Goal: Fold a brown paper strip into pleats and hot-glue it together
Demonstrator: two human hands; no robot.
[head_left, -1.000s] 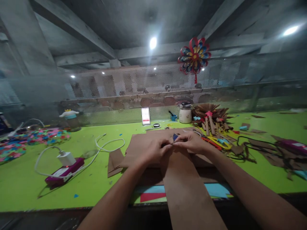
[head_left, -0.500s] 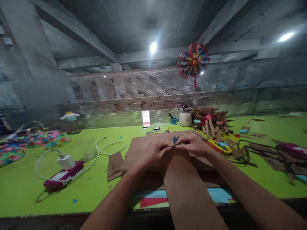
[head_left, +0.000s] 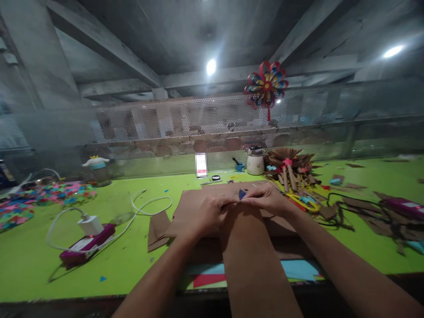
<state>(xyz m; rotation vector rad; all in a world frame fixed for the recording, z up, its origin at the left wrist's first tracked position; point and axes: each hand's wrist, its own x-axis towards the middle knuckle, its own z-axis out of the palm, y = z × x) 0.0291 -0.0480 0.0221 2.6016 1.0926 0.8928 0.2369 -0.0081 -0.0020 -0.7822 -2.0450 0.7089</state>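
1. Strip (head_left: 255,256): brown, one; from the bottom edge, lower centre, up to your fingertips at the centre of the frame.
2. Your right hand (head_left: 265,198): centre, just right of the strip; thumb and fingers pinched together on the strip's far end.
3. Your left hand (head_left: 212,213): centre; fingers curled, tips at the far end's left corner; thumb mostly hidden, so you cannot tell whether it pinches.
4. Blue piece (head_left: 242,194): small, dark, beside your right fingertips; whether gripped, cannot tell.
5. Sheets (head_left: 188,205): brown, flat, beneath your hands.
6. Coloured paper (head_left: 208,280): red and light blue, lower centre, showing either side of the strip.
7. Power bar (head_left: 79,244): purple, left of frame, with white charger (head_left: 90,226) plugged in.
8. Stars (head_left: 66,194): many colours, heaped, far left.
9. Jar (head_left: 255,163): pale, dark lid, right of centre; blue pot (head_left: 240,167) just beside.
10. Flower ornament (head_left: 266,86): red-rimmed, tasselled, upper right.
11. Table (head_left: 127,260): green, under all but the ornament.
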